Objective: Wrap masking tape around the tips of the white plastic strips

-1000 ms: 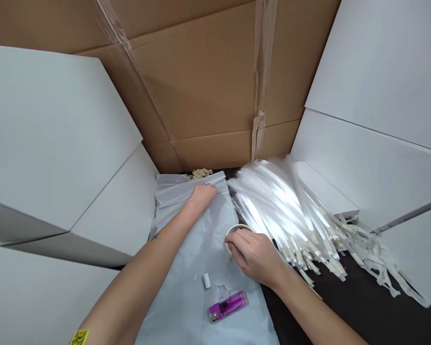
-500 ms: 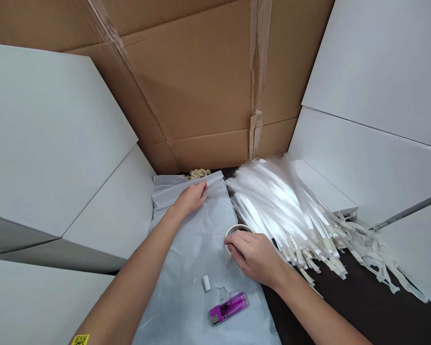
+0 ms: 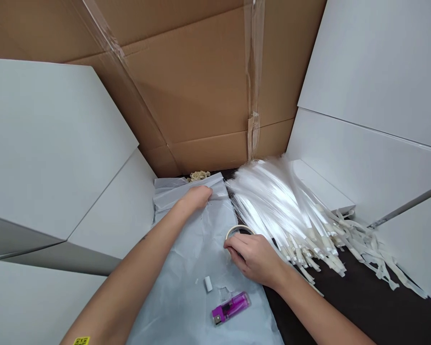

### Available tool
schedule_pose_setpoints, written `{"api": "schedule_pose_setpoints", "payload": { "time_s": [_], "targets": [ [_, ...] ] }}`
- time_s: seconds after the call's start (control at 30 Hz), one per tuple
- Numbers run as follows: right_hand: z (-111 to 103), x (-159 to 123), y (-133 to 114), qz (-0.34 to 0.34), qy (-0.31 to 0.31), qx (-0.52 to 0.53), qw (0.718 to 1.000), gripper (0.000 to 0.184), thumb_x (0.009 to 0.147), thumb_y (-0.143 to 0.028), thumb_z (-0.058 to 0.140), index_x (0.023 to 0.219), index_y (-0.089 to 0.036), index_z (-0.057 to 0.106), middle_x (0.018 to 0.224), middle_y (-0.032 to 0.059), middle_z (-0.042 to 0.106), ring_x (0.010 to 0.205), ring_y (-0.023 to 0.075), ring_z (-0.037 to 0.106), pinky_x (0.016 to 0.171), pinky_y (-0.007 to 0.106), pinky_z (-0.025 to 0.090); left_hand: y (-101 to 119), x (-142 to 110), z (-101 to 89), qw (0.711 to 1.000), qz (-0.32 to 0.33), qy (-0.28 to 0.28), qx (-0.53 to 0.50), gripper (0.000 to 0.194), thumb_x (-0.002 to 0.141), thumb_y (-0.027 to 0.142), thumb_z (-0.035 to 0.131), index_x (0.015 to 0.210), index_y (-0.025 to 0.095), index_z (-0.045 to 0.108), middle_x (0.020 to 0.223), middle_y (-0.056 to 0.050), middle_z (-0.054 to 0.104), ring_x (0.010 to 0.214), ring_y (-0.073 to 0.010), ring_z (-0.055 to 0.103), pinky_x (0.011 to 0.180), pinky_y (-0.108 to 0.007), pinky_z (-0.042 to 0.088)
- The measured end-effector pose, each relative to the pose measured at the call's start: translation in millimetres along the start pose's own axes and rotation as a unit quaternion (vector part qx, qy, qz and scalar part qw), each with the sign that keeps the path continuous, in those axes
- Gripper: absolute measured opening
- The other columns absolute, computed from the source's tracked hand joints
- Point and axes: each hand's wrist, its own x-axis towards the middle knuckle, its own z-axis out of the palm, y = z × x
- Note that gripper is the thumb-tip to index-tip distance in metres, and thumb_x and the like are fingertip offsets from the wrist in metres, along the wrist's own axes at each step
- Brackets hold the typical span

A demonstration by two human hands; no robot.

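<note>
My left hand [image 3: 199,196] is at the far end of a pale plastic sheet [image 3: 179,287]. Its fingers are curled closed; what they hold is hidden, though faint clear strands show around them. Nearer to me, my right hand [image 3: 249,256] has its fingers closed at the rim of a cream tape roll [image 3: 240,227], which they partly cover. A small white cylinder [image 3: 208,283] and a purple lighter [image 3: 231,308] lie on the sheet in front of my hands. To the right, bundles of shiny clear fibres [image 3: 273,201] have cream wrapped ends.
A brown cardboard wall [image 3: 201,86] closes off the back. White panels [image 3: 50,153] stand at the left, with more white panels [image 3: 373,72] at the right. Loose pale strips [image 3: 380,263] trail over the dark surface [image 3: 359,306]. A crumpled beige clump [image 3: 199,176] sits behind the sheet.
My left hand has shifted slightly to the right and its fingers have turned more out of sight. My right hand stays almost in place at the tape roll. The view has tilted a little.
</note>
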Motion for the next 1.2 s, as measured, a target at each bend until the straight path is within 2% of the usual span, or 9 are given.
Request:
{"api": "schedule_pose_setpoints", "payload": {
  "time_s": [0.1, 0.2, 0.4, 0.6, 0.7, 0.77, 0.87, 1.07, 1.2],
  "targets": [
    [0.4, 0.1, 0.3, -0.001, 0.002, 0.004, 1.0, 0.014, 0.096, -0.015, 0.048, 0.101, -0.021, 0.06, 0.086, -0.001, 0.067, 0.075, 0.0144, 0.064, 0.061, 0.03, 0.036, 0.7, -3.1, -1.8, 1.0, -0.018, 0.015, -0.011, 0.019, 0.077, 0.012, 0.054, 0.088, 0.016, 0.069, 0.094, -0.012, 0.072, 0.083, -0.0259, 0.065, 0.07, -0.03, 0.045],
    [0.7, 0.3, 0.6, -0.001, 0.0, 0.004, 1.0, 0.014, 0.096, -0.014, 0.048, 0.1, -0.021, 0.059, 0.086, -0.0012, 0.067, 0.075, 0.0142, 0.063, 0.061, 0.03, 0.036, -2.4, -7.6, 0.7, 0.998, -0.033, 0.041, -0.034, 0.02, 0.079, 0.016, 0.054, 0.094, 0.015, 0.067, 0.093, -0.013, 0.071, 0.081, -0.0265, 0.065, 0.067, -0.03, 0.044],
    [1.3, -0.1, 1.1, 0.0, -0.002, 0.002, 1.0, 0.014, 0.096, -0.015, 0.048, 0.1, -0.021, 0.059, 0.085, -0.0009, 0.066, 0.074, 0.0144, 0.063, 0.061, 0.03, 0.036, -18.8, -9.9, 10.5, 0.988, -0.031, 0.082, -0.129, 0.019, 0.084, 0.024, 0.053, 0.096, 0.019, 0.067, 0.093, -0.009, 0.073, 0.08, -0.0234, 0.065, 0.069, -0.03, 0.045],
    [2.3, -0.4, 1.5, 0.007, -0.008, 0.009, 1.0, 0.014, 0.096, -0.015, 0.048, 0.101, -0.021, 0.06, 0.089, -0.0001, 0.069, 0.076, 0.015, 0.065, 0.062, 0.029, 0.037, -27.9, -14.4, 17.2, 0.963, -0.019, 0.126, -0.237, 0.018, 0.084, 0.031, 0.056, 0.089, 0.021, 0.071, 0.09, -0.004, 0.075, 0.084, -0.0212, 0.067, 0.079, -0.031, 0.048],
    [2.2, 0.0, 1.3, 0.006, -0.007, 0.012, 1.0, 0.014, 0.096, -0.015, 0.048, 0.101, -0.021, 0.059, 0.088, -0.0001, 0.069, 0.076, 0.0152, 0.065, 0.063, 0.029, 0.038, -28.2, -17.5, 20.9, 0.947, -0.017, 0.144, -0.287, 0.019, 0.084, 0.033, 0.057, 0.086, 0.02, 0.071, 0.091, -0.004, 0.075, 0.086, -0.021, 0.067, 0.077, -0.03, 0.048],
    [2.1, 0.1, 1.1, 0.004, -0.006, 0.014, 1.0, 0.014, 0.096, -0.015, 0.048, 0.101, -0.021, 0.059, 0.088, -0.0003, 0.068, 0.077, 0.0151, 0.065, 0.063, 0.029, 0.039, -27.5, -18.9, 24.7, 0.937, -0.018, 0.151, -0.315, 0.024, 0.085, 0.038, 0.056, 0.089, 0.019, 0.07, 0.093, -0.004, 0.074, 0.08, -0.0192, 0.066, 0.07, -0.028, 0.048],
    [2.4, -0.3, 0.8, 0.002, -0.004, 0.016, 1.0, 0.014, 0.096, -0.015, 0.048, 0.102, -0.021, 0.06, 0.088, -0.0009, 0.068, 0.077, 0.0146, 0.065, 0.063, 0.029, 0.039, -25.1, -19.9, 31.6, 0.91, -0.026, 0.159, -0.382, 0.033, 0.086, 0.048, 0.056, 0.093, 0.017, 0.067, 0.094, -0.006, 0.071, 0.067, -0.0147, 0.061, 0.057, -0.025, 0.046],
    [2.6, -0.2, 0.4, 0.005, -0.002, 0.019, 1.0, 0.015, 0.096, -0.014, 0.048, 0.102, -0.022, 0.059, 0.087, -0.0006, 0.068, 0.077, 0.015, 0.065, 0.063, 0.029, 0.041, -19.4, -21.1, 43.6, 0.808, -0.04, 0.172, -0.562, 0.039, 0.078, 0.052, 0.067, 0.09, 0.016, 0.057, 0.088, -0.007, 0.066, 0.075, -0.0155, 0.059, 0.05, -0.02, 0.04],
    [1.9, 0.9, 0.6, 0.011, -0.009, 0.026, 1.0, 0.016, 0.096, -0.014, 0.047, 0.103, -0.022, 0.059, 0.088, -0.0002, 0.069, 0.077, 0.0154, 0.065, 0.064, 0.03, 0.042, -18.6, -21.9, 48.5, 0.783, -0.041, 0.19, -0.591, 0.039, 0.082, 0.053, 0.062, 0.09, 0.018, 0.048, 0.076, -0.001, 0.06, 0.066, -0.0113, 0.053, 0.056, -0.021, 0.04]
  ]
}}
